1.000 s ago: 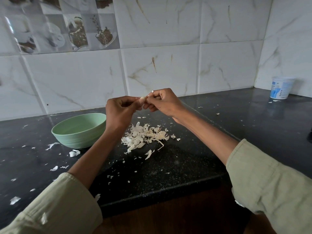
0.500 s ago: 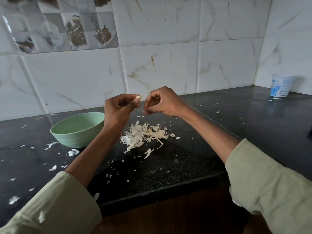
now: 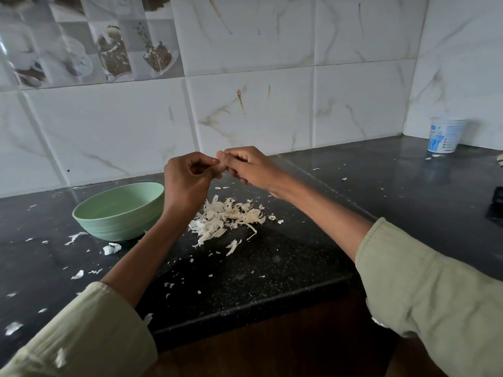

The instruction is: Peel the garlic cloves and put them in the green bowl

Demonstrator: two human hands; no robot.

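My left hand (image 3: 187,180) and my right hand (image 3: 251,167) meet fingertip to fingertip above the dark counter. Between them they pinch a small garlic clove (image 3: 217,160), which the fingers almost wholly hide. Both hands have curled fingers. The green bowl (image 3: 114,227) stands on the counter just left of my left wrist; I cannot see anything inside it from here. Below the hands lies a heap of pale garlic skins (image 3: 228,216).
Loose skin flakes (image 3: 111,248) are scattered over the black counter (image 3: 272,268), whose front edge runs just before my sleeves. A white plastic tub (image 3: 445,135) stands in the far right corner by the tiled wall. A dark object (image 3: 496,206) lies at the right edge.
Half a second ago my hands were apart, with the clove in my left fingertips. My right hand has come back and its fingertips touch the clove again.
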